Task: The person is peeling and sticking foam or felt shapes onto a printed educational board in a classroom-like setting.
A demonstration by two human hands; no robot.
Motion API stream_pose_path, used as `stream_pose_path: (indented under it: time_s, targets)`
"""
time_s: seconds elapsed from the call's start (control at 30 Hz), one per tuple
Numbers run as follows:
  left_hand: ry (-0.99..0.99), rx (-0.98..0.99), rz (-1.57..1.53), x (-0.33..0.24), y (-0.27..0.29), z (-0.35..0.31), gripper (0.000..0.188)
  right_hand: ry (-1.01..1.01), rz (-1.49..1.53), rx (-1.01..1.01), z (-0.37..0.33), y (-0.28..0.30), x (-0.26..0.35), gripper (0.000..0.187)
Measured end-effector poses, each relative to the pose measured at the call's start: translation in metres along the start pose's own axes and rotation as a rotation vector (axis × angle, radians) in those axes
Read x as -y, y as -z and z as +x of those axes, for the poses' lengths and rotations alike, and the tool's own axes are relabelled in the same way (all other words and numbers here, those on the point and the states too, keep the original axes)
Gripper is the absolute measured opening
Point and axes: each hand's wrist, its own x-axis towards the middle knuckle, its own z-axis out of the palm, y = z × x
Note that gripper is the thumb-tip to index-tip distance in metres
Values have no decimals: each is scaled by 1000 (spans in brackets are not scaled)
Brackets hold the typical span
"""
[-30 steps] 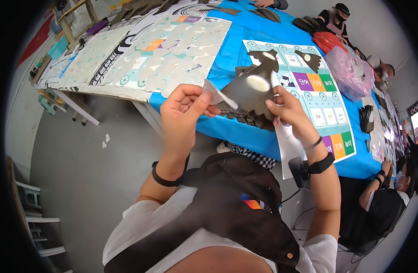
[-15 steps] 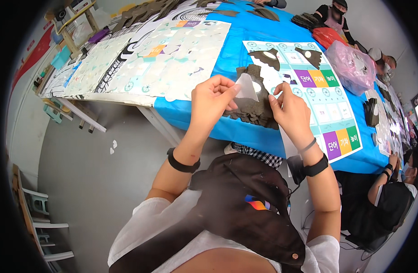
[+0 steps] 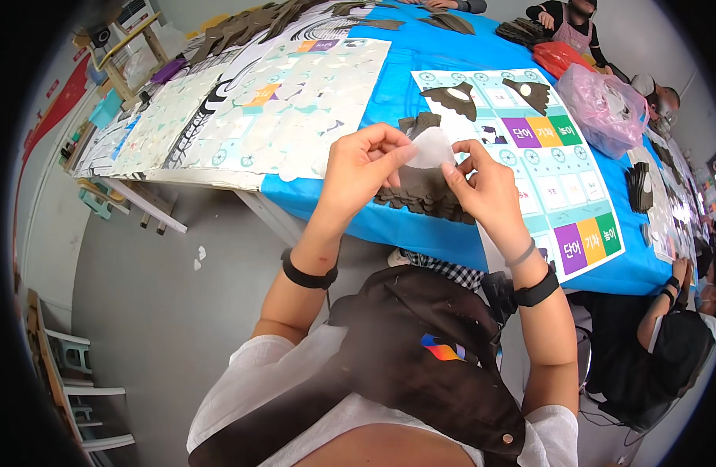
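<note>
Between the thumb and forefinger of my left hand (image 3: 363, 167) is a small, thin white translucent sheet (image 3: 434, 149). My right hand (image 3: 482, 185) pinches at the sheet's right edge, with its thumb against the lower corner. Under both hands lies a stack of dark grey-brown scalloped pieces (image 3: 422, 194) at the front edge of the blue-covered table (image 3: 389, 93). Just to the right is a printed sheet (image 3: 548, 187) with coloured blocks and wheel drawings. Two dark fan-shaped pieces, one at left (image 3: 453, 99) and one at right (image 3: 527, 95), rest on its far end.
Rows of pale round pieces (image 3: 295, 101) cover the table's left part. Dark pieces (image 3: 256, 27) are heaped at the far side. A pink plastic bag (image 3: 603, 113) and a red bag (image 3: 560, 58) stand at right. Other people (image 3: 574, 31) sit around. Stools (image 3: 77, 354) line the left wall.
My right hand has come in to the white sheet, which was held only by the left hand before. The sheet is now raised slightly and spread between both hands.
</note>
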Motion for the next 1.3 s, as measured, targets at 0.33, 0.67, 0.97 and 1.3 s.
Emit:
stream_pose_path:
  time_s: [0.33,0.67,0.97,1.3]
  targets:
    - [-6,-179,387,14,-16,6,14,-53,-119,1,11,-10,-4,21]
    - [-91,-197,496,30,-13,16,11,-25,-240,-38,22,-20,-12,26]
    - [-132,-223,560,38,-13,17,18,-55,-292,-24,22,-20,-7,25]
    - [-153,-218,620,40,-9,20,15,0,-394,-53,27,-27,-7,23]
